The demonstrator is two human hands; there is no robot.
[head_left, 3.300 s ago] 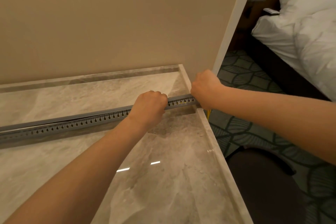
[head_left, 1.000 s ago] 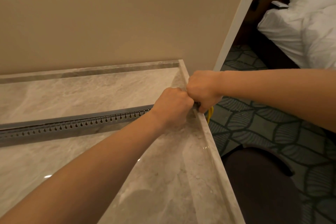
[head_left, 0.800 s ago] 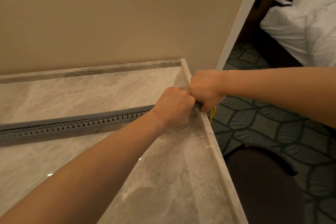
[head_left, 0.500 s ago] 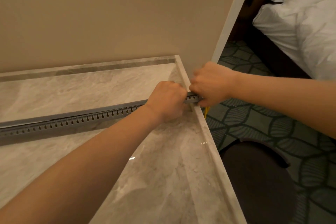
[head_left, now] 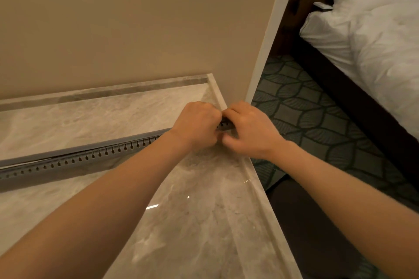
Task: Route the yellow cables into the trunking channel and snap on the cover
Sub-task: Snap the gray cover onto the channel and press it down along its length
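1. The long grey slotted plastic trunking channel (head_left: pixel 74 161) lies across the glossy beige marble countertop (head_left: pixel 192 222), its right end at the counter's edge.
2. The left hand (head_left: pixel 196 125) and right hand (head_left: pixel 249 130), fingers curled, both grip that end, hiding it.
3. A white-sheeted bed (head_left: pixel 374 36) stands well apart, across the patterned green carpet (head_left: pixel 306 115).

A glossy marble countertop (head_left: pixel 192 222) carries the long grey trunking channel (head_left: pixel 79 158) lying flat.
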